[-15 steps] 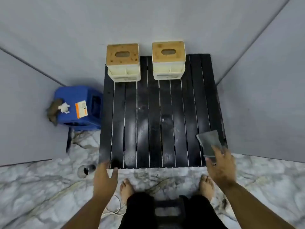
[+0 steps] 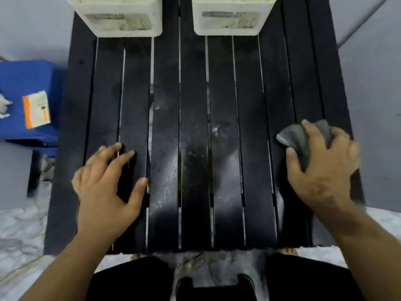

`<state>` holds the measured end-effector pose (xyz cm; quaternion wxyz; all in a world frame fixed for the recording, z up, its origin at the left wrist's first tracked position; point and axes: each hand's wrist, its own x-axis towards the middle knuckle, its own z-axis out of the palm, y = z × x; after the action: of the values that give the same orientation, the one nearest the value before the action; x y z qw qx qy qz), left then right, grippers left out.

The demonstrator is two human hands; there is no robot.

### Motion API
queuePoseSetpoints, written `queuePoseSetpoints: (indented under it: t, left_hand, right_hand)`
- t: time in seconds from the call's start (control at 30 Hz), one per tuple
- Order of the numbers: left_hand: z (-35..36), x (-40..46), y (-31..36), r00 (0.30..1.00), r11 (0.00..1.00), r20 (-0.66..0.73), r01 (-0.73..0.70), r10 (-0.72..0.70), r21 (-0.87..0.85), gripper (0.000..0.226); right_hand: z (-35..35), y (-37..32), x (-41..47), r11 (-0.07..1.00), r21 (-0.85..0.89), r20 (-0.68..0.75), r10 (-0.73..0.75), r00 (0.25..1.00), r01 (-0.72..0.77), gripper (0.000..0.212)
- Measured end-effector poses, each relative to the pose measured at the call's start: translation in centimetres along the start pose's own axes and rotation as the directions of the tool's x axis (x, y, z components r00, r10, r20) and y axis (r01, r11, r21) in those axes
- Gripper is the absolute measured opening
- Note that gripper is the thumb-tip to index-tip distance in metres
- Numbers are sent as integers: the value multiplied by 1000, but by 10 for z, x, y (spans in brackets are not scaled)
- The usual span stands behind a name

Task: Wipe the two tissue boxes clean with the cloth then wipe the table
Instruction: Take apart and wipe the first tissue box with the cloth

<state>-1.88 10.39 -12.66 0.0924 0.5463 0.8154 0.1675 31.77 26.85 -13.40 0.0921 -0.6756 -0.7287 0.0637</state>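
Two white tissue boxes stand at the far edge of the black slatted table (image 2: 193, 131), the left box (image 2: 118, 17) and the right box (image 2: 230, 17); their tops are cut off by the frame. My right hand (image 2: 323, 168) grips a crumpled grey cloth (image 2: 301, 137) at the table's right side, fingers curled over it. My left hand (image 2: 108, 183) rests on the slats at the near left, its fingers spread and straight. Dusty smears and white specks show on the middle slats.
A blue box (image 2: 28, 101) with an orange-and-white label sits left of the table. Grey walls close in at the left and right. Marble floor lies at the near edge, with my dark shorts at the bottom.
The view has come much closer to the table. My right hand has closed on the cloth and lifted it inward. My left hand moved from the front edge onto the slats.
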Motion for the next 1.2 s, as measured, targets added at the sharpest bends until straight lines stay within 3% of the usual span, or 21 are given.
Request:
queuePoseSetpoints:
  t: [0.2,0.37,0.67,1.07,1.2]
  left_hand:
    - [0,1,-2,998,999,-34,-45,45,-17,58]
    - [2,1,-6,994,997,-79,-75,75,7,57]
    - [-2,-3,-10,992,997,-101,-65,70,50,58]
    - [-9,-10,2,996,995,-46,-72,75,67,46]
    - [-6,-6,-1,995,996,-61,-76,78,41,45]
  right_hand:
    - [1,0,13,981,-21,1,-195,981,195,67]
    - [2,9,14,964,-30,-61,-265,962,263,65]
    - [-10,10,-5,972,-41,14,-231,973,231,64]
    - [-5,-3,-94,967,-141,-70,-223,972,211,60]
    - [-12,-16,-88,952,-214,30,-218,975,219,53]
